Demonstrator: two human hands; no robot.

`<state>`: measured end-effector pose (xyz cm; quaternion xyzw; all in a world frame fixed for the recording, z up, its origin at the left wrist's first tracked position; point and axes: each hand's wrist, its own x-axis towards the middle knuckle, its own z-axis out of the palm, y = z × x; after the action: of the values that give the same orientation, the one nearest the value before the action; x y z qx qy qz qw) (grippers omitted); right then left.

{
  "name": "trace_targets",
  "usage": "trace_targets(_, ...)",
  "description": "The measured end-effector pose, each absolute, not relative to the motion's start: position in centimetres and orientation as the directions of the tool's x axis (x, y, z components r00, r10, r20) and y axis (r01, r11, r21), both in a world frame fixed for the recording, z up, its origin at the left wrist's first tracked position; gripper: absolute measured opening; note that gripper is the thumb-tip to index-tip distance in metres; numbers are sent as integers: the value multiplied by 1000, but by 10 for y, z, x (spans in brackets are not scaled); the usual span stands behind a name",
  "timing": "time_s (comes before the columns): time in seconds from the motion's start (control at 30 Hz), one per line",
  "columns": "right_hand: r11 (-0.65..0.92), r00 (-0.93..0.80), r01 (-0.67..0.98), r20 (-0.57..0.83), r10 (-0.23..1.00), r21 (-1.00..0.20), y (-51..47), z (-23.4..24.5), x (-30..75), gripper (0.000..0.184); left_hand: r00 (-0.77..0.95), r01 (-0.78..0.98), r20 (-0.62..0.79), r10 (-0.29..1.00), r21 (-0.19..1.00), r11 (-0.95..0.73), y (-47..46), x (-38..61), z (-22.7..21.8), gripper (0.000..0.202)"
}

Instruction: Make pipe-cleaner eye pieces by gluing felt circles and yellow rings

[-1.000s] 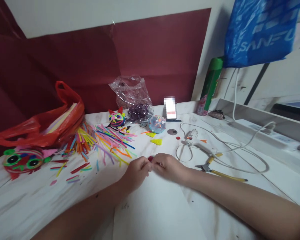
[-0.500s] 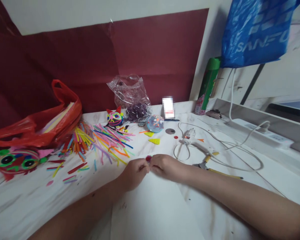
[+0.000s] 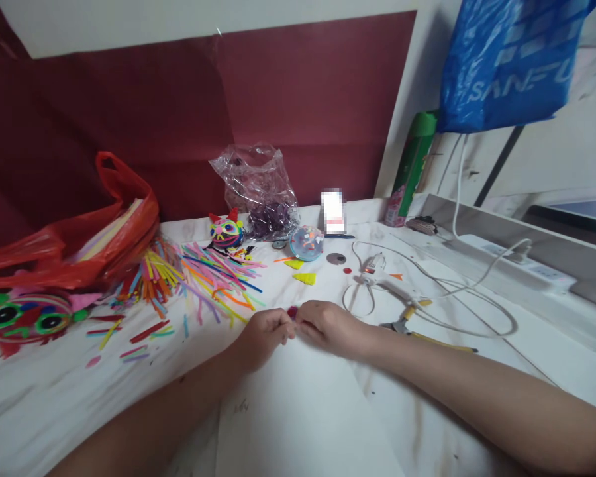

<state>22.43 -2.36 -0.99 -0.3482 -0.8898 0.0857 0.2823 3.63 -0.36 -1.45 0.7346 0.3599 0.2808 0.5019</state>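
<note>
Dark red paper (image 3: 318, 86) is covering much of the wall behind a white table (image 3: 40, 404). Both bare hands are working close together near the middle, above the far end of a white sheet (image 3: 298, 424). The left hand (image 3: 268, 334) is bending its fingers toward the thumb, and the right hand (image 3: 328, 324) is curling its fingers inward, the fingertips of the two meeting or nearly so. A small dark red piece (image 3: 292, 310) is showing just at that meeting point, mostly hidden; I cannot tell which fingers are gripping it. Beyond the hands, two yellow pieces (image 3: 304, 279) are lying near a round tub (image 3: 306, 244). To the right, a glue gun (image 3: 397, 286) is lying beside its looped cord, with pliers (image 3: 402, 324) resting near its handle. To the left, colourful fuzzy sticks (image 3: 163, 278) are spreading out in front of a red bag (image 3: 134, 232), and a big-eyed toy (image 3: 30, 319) is sitting at the edge of view
</note>
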Motion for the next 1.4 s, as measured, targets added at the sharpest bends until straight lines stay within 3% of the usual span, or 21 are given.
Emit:
trace_targets(0.17, 747, -601, 542, 443, 665, -385, -27, -6, 224, 27, 573, 218, 24, 819, 959, -180, -2, 36, -14, 19)
trace_targets(0.23, 640, -519, 510, 387, 762, -574, -26, -5, 223, 25, 545, 187, 20, 838, 972, -144, -2, 36, -15, 22)
trace_targets(0.3, 394, -380, 402, 241, 893, -827, -23, -3, 223, 26, 488, 156, 40, 872, 979, -132, -1, 36, -14, 25)
trace_targets(0.37, 134, -267, 235, 68, 961, -963, -20, -1, 224, 31, 429, 170, 46, 902, 977, -131, -2, 37, -12, 25)
trace_targets(0.43, 7, -214, 99, -15, 977, -995, -18, 2, 224, 34, 413, 211, 13, 911, 971, -109, -4, 40, -10, 24)
trace_targets(0.63, -25, -324, -58, -5, 946, -998, -26, -2, 215, 33, 498, 234, -47, 866, 969, -82, -10, 47, -10, 28)
trace_targets(0.73, -24, -317, -35, -11, 948, -999, -28, -6, 213, 33, 487, 244, -37, 873, 965, -94, -9, 46, -14, 21)
trace_targets(0.83, 30, -225, 130, 0, 974, -991, -26, -4, 218, 31, 513, 309, -49, 857, 942, -132, -10, 44, -15, 22)
trace_targets(0.97, 73, -226, 561, -67, 972, -825, -17, 3, 233, 28, 654, 436, 47, 755, 793, -426, -18, 43, -16, 27)
trace_targets(1.1, 97, -171, 899, -137, 976, -427, -12, 8, 237, 28, 804, 358, 197, 561, 594, -721, -23, 42, -18, 20)
trace_targets(1.17, 105, -128, 969, -92, 987, -222, -11, 13, 238, 31, 832, 333, 224, 508, 531, -779, -22, 41, -20, 20)
trace_targets(1.23, 96, -101, 990, -44, 994, -98, -11, 24, 242, 31, 848, 319, 237, 474, 485, -814, -20, 39, -21, 20)
trace_targets(1.4, 13, -15, 1000, 100, 995, 22, -11, 71, 282, 30, 870, 284, 321, 374, 293, -913, -17, 39, -24, 12)
